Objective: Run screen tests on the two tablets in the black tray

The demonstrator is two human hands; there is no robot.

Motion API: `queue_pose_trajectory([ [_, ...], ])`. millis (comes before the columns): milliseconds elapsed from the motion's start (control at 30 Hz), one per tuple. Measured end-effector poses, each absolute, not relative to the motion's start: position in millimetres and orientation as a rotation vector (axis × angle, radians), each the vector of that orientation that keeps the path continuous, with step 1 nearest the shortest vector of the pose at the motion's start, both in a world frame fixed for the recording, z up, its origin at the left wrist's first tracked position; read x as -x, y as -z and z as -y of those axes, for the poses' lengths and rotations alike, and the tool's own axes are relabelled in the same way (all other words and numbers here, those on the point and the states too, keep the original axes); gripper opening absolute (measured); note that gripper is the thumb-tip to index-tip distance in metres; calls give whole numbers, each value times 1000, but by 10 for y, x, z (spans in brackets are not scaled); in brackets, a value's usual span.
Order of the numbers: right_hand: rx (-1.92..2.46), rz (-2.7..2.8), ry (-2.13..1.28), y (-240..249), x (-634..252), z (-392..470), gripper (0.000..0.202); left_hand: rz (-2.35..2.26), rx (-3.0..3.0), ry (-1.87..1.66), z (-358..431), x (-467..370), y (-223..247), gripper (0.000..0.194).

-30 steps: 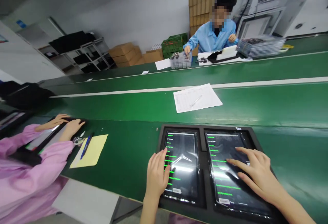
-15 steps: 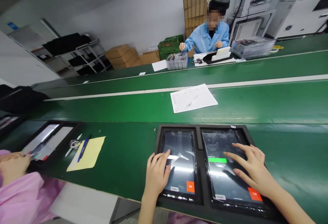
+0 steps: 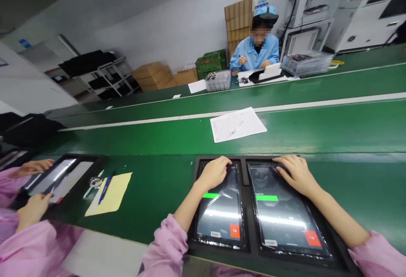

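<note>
A black tray [image 3: 248, 246] lies on the green belt in front of me with two tablets in it, side by side. The left tablet [image 3: 222, 213] and the right tablet [image 3: 282, 218] each show a green bar and an orange button on a dark, glossy screen. My left hand [image 3: 214, 172] rests curled over the far top edge of the left tablet. At the far top edge of the right tablet, my right hand [image 3: 293, 171] lies with its fingers bent over the rim. Both sleeves are pink.
A printed sheet with a pen [image 3: 237, 124] lies on the belt beyond the tray. At my left a person in pink handles a tablet tray [image 3: 60, 175], beside a yellow paper with pens [image 3: 109, 188]. Across the belts a person in blue sits by a parts basket [image 3: 218, 80].
Both my hands have slid from the middle of the screens up to the tablets' far edges. The screens switched from green text lists to a green bar with an orange button.
</note>
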State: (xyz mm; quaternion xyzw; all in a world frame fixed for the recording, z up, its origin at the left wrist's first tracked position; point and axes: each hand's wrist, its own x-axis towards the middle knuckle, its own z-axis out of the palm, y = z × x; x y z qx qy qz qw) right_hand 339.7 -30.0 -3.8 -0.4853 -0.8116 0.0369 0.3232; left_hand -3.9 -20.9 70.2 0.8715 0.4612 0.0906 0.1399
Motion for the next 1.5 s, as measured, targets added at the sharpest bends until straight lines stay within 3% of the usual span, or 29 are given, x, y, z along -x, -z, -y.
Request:
queue_pose_trajectory([
  [267, 1160, 2298, -163, 74, -3380, 347, 28, -1136, -2821, -249, 252, 25, -433, 6],
  [533, 1155, 2252, -286, -12, -3412, 349, 29, -1039, -2857, -366, 245, 118, -435, 20],
  [733, 1232, 2316, -347, -44, -3376, 393, 32, -944, -2859, -230, 228, 127, -461, 29],
  [967, 1184, 1960, -278, -13, -3485, 395, 55, -1121, -2900, -302, 211, 219, -407, 44],
  [1333, 1587, 1942, 29, 15, -3451, 407, 50, -1375, -2699, -509, 144, 226, -487, 39],
  [1500, 1901, 1929, 22, 43, -3476, 346, 50, -1626, -2532, -348, 137, 173, -435, 39],
])
